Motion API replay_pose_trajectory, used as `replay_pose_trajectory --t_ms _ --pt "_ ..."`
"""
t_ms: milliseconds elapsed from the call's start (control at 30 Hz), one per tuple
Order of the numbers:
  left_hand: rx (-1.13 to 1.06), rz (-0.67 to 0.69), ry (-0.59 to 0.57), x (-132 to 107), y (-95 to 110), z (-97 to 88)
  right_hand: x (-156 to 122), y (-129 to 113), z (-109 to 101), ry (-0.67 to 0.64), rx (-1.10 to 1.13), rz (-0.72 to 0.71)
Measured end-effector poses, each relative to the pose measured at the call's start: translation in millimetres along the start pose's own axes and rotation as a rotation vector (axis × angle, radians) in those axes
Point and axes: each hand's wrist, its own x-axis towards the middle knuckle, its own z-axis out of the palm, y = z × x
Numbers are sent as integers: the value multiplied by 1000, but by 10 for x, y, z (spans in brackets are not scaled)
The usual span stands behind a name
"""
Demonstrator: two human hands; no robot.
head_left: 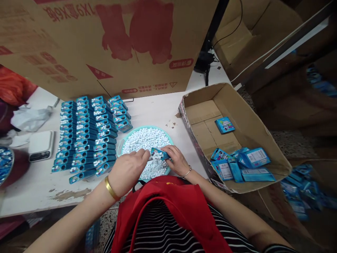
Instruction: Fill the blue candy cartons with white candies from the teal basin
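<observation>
My right hand (pixel 178 160) grips a small blue box (pixel 165 155), tilted over a round turquoise basin (pixel 121 147). White pellets show at the box's near-left end. My left hand (pixel 131 168) is curled closed at the basin's left side, its fingertips close to that end of the box; what it holds is hidden. Many white pellets (pixel 147 137) fill the basin. To the left, several rows of upright blue boxes (pixel 85 133) stand on the white table, many with open tops and white pellets showing in them.
A low cardboard tray (pixel 202 149) on the right contains several blue packs (pixel 254 158). Behind the basin stands a large carton (pixel 147 75). A white scale (pixel 41 144) and a dark red container (pixel 19 165) sit at left. More blue packs (pixel 297 196) lie lower right.
</observation>
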Motion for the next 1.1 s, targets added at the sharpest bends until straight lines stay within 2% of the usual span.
replay_pose_trajectory --t_ms 100,200,300,367,433,533,633,733,833,967,1100 --pt "20 27 18 -46 27 -44 -13 3 10 8 -8 -15" --pt "-4 11 99 -105 -146 117 -13 38 -20 18 13 -16" --pt "-13 -145 198 -116 -481 523 56 134 -55 45 93 37" --pt "9 -275 236 -76 -711 886 147 224 -44 28 173 77" --pt "23 -350 236 2 -873 1245 251 309 15 -33 247 114" --pt "-116 -338 234 175 -893 1656 353 372 175 -138 321 202" --pt "-349 -264 237 389 -667 1896 345 339 346 -193 372 285" --pt "-456 -243 243 565 -385 2054 275 255 448 -224 430 320" --pt "-571 -222 270 611 -242 2170 196 170 439 -198 492 314" --pt "-715 -167 321 467 -291 2195 94 87 268 -20 524 344" --pt "-840 -137 397 231 -431 1988 19 64 19 129 497 391"
